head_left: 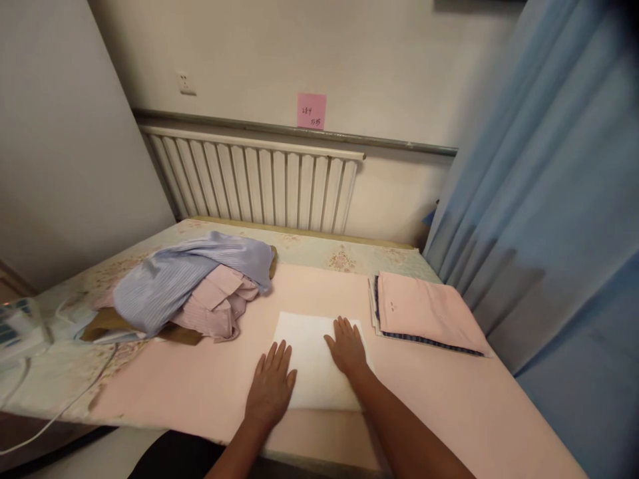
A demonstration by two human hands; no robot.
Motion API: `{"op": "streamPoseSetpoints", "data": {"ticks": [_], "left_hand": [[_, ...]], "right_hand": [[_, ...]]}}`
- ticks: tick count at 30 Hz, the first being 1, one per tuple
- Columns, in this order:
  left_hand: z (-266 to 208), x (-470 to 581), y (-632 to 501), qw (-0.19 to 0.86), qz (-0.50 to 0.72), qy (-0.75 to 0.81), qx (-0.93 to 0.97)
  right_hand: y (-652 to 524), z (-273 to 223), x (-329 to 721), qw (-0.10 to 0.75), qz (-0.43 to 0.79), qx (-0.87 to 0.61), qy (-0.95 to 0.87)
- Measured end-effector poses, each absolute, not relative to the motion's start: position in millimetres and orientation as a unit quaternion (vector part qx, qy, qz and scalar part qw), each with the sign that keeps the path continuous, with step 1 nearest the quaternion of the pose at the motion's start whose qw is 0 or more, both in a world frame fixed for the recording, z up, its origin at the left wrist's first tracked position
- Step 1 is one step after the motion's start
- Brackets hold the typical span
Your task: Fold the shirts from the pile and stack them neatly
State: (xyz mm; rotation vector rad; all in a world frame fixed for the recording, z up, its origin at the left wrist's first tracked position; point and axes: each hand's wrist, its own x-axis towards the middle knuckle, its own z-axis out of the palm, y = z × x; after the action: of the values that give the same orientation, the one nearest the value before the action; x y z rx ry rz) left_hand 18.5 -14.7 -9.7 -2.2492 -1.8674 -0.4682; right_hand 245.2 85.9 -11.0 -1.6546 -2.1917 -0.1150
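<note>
A white folded cloth (317, 372) lies flat in front of me on a pink sheet (429, 406). My left hand (271, 384) rests on its left edge, palm down, with the fingers stretched out. On its upper right part, my right hand (346, 347) also lies flat with fingers extended. Neither hand grips anything. Right of the cloth sits a neat stack of folded cloths, a pink one (429, 306) on top and a dark checked one (439, 342) beneath.
A loose heap holds a blue ribbed garment (200, 266), a pink garment (219, 303) and a brown one (112, 324). A device with a white cord (64, 406) stands far left. Behind the table are a radiator (264, 179) and a blue curtain (539, 199).
</note>
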Motion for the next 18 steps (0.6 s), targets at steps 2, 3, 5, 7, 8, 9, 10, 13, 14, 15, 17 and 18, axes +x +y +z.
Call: {"op": "streamPoseSetpoints", "data": {"ticks": [2,3,5,7,8,9,10,13,14,15,17,18], "left_hand": [[-10.0,18.7,-14.7,0.090,-0.158,-0.628,-0.756],[-10.3,18.8,-14.7,0.091,-0.159,-0.628,-0.756],[-10.9,18.9,-14.6,0.093,-0.165,-0.628,-0.755],[-11.4,19.0,-14.5,0.096,-0.171,-0.626,-0.754],[-11.5,19.0,-14.6,0.098,-0.173,-0.626,-0.754],[-11.4,19.1,-14.6,0.100,-0.173,-0.626,-0.754],[-11.3,19.1,-14.7,0.102,-0.172,-0.626,-0.754],[-10.5,19.4,-14.8,0.106,-0.164,-0.627,-0.754],[-10.2,19.6,-14.8,0.107,-0.162,-0.627,-0.754],[-10.0,19.7,-14.8,0.108,-0.159,-0.627,-0.755],[-9.9,20.0,-14.7,0.108,-0.157,-0.628,-0.754],[-10.1,20.1,-14.6,0.107,-0.156,-0.629,-0.754]], "right_hand": [[88.3,-13.3,253.0,0.193,-0.042,-0.599,-0.776],[88.8,-14.5,257.2,0.192,-0.042,-0.604,-0.773],[88.2,-17.0,265.1,0.188,-0.042,-0.614,-0.766],[85.2,-19.1,271.7,0.182,-0.043,-0.623,-0.760],[82.9,-19.9,274.5,0.179,-0.045,-0.627,-0.757],[80.3,-20.5,276.9,0.177,-0.047,-0.630,-0.755],[77.5,-20.8,279.0,0.175,-0.049,-0.632,-0.753],[67.9,-20.8,284.5,0.170,-0.053,-0.642,-0.745],[64.4,-20.5,286.3,0.167,-0.051,-0.645,-0.744],[60.9,-20.0,288.1,0.164,-0.048,-0.647,-0.743],[53.4,-18.6,291.5,0.157,-0.042,-0.652,-0.740],[49.5,-17.6,293.1,0.153,-0.040,-0.655,-0.739]]}}
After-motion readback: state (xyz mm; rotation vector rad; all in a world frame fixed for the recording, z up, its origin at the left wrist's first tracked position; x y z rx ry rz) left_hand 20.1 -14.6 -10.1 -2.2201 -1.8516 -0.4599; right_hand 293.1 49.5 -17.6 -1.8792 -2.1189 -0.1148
